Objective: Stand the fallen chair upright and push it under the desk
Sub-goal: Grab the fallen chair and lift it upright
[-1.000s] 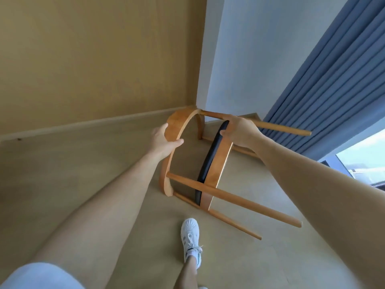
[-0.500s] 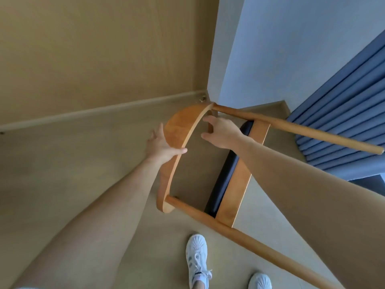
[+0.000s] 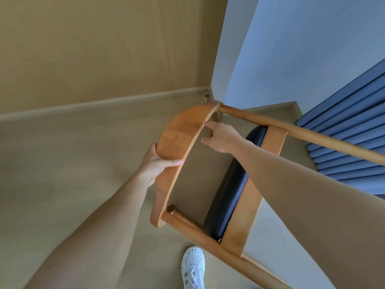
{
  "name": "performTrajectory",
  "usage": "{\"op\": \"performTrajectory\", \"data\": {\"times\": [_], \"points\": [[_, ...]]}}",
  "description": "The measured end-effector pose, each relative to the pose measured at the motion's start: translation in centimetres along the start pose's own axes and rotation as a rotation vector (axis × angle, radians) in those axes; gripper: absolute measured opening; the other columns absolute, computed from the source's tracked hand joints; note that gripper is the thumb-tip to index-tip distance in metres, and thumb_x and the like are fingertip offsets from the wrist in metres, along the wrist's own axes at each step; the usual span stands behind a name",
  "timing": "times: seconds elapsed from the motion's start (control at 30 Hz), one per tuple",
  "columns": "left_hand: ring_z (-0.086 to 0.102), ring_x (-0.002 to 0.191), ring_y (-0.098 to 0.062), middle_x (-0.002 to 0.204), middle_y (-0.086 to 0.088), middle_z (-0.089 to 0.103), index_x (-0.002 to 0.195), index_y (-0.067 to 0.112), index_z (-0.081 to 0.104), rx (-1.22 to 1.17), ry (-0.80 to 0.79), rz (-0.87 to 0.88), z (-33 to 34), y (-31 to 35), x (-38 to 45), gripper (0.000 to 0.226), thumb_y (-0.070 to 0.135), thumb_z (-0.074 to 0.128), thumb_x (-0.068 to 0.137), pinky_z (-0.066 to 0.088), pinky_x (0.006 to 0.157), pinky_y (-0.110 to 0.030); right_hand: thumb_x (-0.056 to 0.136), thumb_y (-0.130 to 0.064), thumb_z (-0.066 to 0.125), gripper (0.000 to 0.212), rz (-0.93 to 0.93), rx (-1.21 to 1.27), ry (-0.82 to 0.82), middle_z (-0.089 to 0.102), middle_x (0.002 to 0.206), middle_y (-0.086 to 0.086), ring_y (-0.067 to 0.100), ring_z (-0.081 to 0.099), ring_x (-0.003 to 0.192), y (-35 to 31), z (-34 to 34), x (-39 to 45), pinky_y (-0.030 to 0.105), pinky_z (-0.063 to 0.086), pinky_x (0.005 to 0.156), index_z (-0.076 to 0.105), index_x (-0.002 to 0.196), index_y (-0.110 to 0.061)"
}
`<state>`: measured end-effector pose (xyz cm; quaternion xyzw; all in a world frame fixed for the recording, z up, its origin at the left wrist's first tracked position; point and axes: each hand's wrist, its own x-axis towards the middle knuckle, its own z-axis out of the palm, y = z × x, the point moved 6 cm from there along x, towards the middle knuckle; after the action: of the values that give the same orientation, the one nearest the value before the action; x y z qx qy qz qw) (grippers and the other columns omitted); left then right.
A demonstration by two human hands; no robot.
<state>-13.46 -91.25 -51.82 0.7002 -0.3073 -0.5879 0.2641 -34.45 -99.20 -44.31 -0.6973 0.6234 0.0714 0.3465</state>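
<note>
Since a second ago the chair has rotated up: right hand has left the seat frame and now sits at the backrest's inner edge, and the legs have swung from low near-right to high right, toward the blue curtain. Left hand hasn't moved off the backrest.

State now: chair mid-tilt, near the far corner of the room, not yet on its feet. Left hand wraps the curved backrest's outer face, thumb over the rim, closed on it. Right hand is loose, fingers spread, fingertips just at the rim; can't tell if it actually grips. White shoe right beside the near leg.

Handling, my read: solid wood frame, stiff, moderate weight, no flex. Finish looks smooth, so could slip in a one-hand hold. Black seat pad is soft, poor handle. Best hold: both hands on the backrest rail, spaced apart, pivot over the rear legs. Watch the foot.

No desk in view.
</note>
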Motion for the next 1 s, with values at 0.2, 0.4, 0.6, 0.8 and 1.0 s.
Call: {"op": "performTrajectory", "data": {"times": [0.2,0.4,0.6,0.8,1.0], "points": [[0.068,0.100,-0.017,0.112,0.000,0.068,0.114,0.026,0.051,-0.065,-0.162,0.104,5.5,1.2,-2.4,0.091,0.031,0.099,0.038,0.058,0.084,-0.041,0.092,-0.025,0.064,0.079,0.051,-0.183,0.023,0.019,0.154,0.022,0.041,0.049,0.123,-0.1,-2.7,-1.4,0.045,0.050,0.091,0.013,0.152,-0.038],[0.070,0.098,-0.019,0.110,-0.004,0.070,0.113,0.022,0.053,-0.111,-0.193,0.145,5.5,2.2,-4.7,0.078,0.021,0.097,0.048,0.058,0.076,-0.034,0.083,0.002,0.060,0.098,-0.104,-0.382,0.012,0.002,0.161,0.012,0.042,0.026,0.141,-0.3,-5.8,-2.9,0.044,0.046,0.097,0.007,0.153,-0.041],[0.069,0.095,-0.012,0.109,0.002,0.069,0.112,0.027,0.053,-0.016,-0.202,0.265,2.9,7.1,-8.0,0.074,0.025,0.095,0.051,0.059,0.076,-0.035,0.055,-0.028,0.092,0.133,-0.436,-0.735,-0.055,0.009,0.163,0.001,0.030,0.015,0.146,-5.3,-7.6,-4.1,0.054,0.023,0.112,0.001,0.151,-0.038],[0.066,0.095,-0.007,0.110,0.006,0.065,0.109,0.033,0.051,0.121,-0.169,0.369,-1.7,12.7,-12.1,0.072,0.029,0.093,0.051,0.057,0.075,-0.033,0.031,-0.052,0.091,0.127,-0.556,-0.798,-0.094,0.038,0.124,-0.009,0.029,0.047,0.112,-11.6,-11.7,-6.0,0.058,0.049,0.082,0.017,0.133,-0.047],[0.059,0.089,0.012,0.109,0.018,0.062,0.108,0.038,0.050,0.258,-0.068,0.459,-6.7,17.4,-17.2,0.069,0.028,0.092,0.055,0.047,0.066,-0.013,0.024,-0.057,0.089,0.121,-0.624,-0.825,-0.069,0.041,0.113,-0.011,0.024,0.051,0.104,-18.0,-15.0,-8.3,0.047,0.050,0.083,0.026,0.126,-0.046]]}}
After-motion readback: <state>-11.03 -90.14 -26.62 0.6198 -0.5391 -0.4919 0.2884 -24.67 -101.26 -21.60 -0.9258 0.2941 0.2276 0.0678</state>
